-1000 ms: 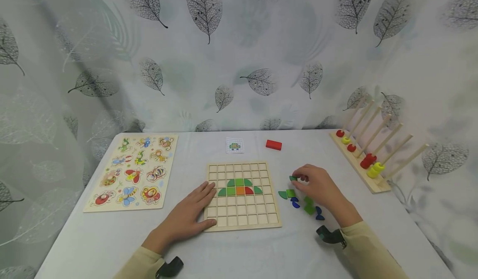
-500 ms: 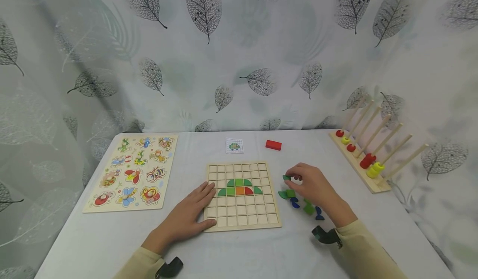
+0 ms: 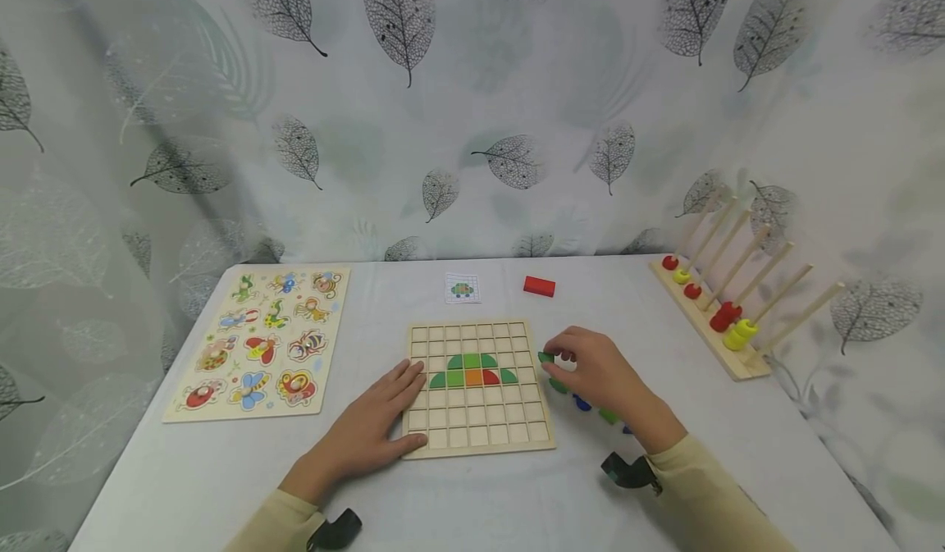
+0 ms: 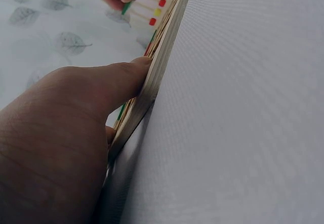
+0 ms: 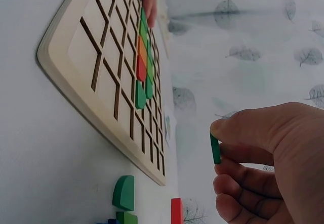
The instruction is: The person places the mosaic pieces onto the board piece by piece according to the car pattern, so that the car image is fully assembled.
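My left hand rests with outstretched fingers on the left edge of a wooden grid board. Between thumb and fingertips, my right hand pinches a dark green quarter-round block, held in the air just beyond the board's right edge. Set in the middle cells of the board are several green blocks, one orange square block and one red quarter-round block. Loose blocks lie on the cloth below the right hand, among them a green quarter-round and a blue one; the hand partly hides them.
Behind the board lie a small pattern card and a red rectangular block. An insect puzzle board lies at the left. At the right stands a wooden peg rack with red and yellow beads.
My right hand has moved left with the green quarter-round block, from above the loose blocks to the board's right edge. The left hand has stayed in place.
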Motion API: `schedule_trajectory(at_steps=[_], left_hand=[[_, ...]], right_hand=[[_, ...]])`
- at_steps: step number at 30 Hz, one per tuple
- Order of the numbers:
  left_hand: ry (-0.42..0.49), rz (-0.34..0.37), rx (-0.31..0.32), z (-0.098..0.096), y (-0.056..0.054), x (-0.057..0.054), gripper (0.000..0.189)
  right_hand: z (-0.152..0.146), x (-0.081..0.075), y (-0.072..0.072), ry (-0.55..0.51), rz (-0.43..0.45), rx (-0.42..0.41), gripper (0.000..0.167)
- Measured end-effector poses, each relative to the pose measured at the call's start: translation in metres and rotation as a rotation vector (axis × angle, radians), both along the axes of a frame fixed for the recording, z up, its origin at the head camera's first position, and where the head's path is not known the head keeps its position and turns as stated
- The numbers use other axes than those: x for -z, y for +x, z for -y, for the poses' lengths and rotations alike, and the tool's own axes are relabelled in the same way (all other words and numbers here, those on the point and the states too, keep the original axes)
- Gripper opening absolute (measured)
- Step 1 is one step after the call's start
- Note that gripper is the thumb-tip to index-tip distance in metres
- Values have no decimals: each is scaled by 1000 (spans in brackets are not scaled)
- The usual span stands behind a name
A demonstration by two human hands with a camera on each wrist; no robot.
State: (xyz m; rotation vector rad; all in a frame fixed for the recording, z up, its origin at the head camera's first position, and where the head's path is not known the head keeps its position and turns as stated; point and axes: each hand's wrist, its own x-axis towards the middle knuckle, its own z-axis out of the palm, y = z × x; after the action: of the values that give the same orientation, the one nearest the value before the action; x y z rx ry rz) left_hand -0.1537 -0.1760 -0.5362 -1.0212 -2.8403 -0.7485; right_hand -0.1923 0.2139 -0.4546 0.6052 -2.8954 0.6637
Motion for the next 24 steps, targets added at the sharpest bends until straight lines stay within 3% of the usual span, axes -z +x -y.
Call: schedule_trajectory(at_steps=[24], left_hand=[[8, 4, -2, 0, 1, 0, 92]], right_hand=[[49, -1, 4, -66, -40, -169, 15]])
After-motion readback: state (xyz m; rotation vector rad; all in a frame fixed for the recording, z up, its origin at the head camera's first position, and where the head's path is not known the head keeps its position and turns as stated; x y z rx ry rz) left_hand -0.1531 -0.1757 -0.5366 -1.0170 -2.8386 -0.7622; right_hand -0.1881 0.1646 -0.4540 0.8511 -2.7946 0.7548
